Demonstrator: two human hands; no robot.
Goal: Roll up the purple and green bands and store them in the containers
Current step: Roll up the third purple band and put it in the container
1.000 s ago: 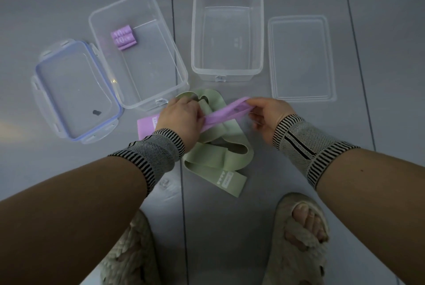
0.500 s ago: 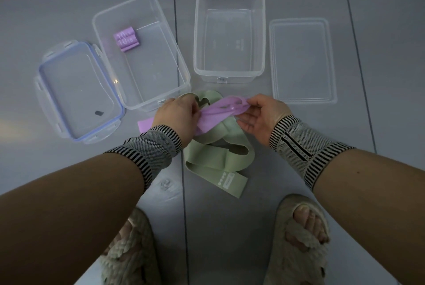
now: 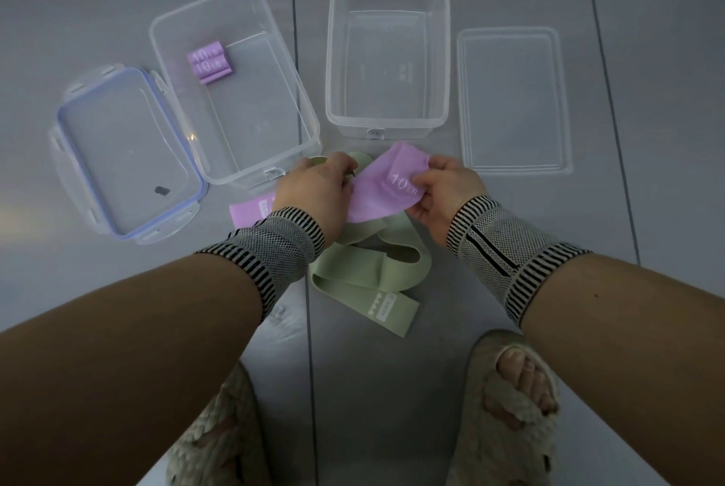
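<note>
Both hands on the purple band [image 3: 378, 187], held just above the floor [image 3: 647, 132] between them. Right hand [image 3: 445, 195] pinches its right end, thumb curled over the band beside white print reading "10 LB". Left hand [image 3: 314, 195] grips the other side, fingers curled round it; band's far tail pokes out left of that wrist and lies on the floor, small print on it too blurred to read.

Green bands [image 3: 372, 269] lie in a loose heap on the floor directly under and toward the person from the hands, not held. Bottom strip has a row of small white marks and a tiny label, unreadable.

Left container [image 3: 172, 34], clear, open, tilted: one rolled purple band [image 3: 210, 61] sits in its far-left corner, "10 LB" printed twice, stacked. Its blue-rimmed lid [image 3: 66, 120] lies just left, touching it, dark smudge near the lid's lower right.

Right container [image 3: 386, 124], clear, open, has faint moulded marks on the base, unreadable. Plain clear lid [image 3: 567, 101] just beside it on the right.

Striped knit wrist sleeves on both arms, woven sandals at the bottom edge
</note>
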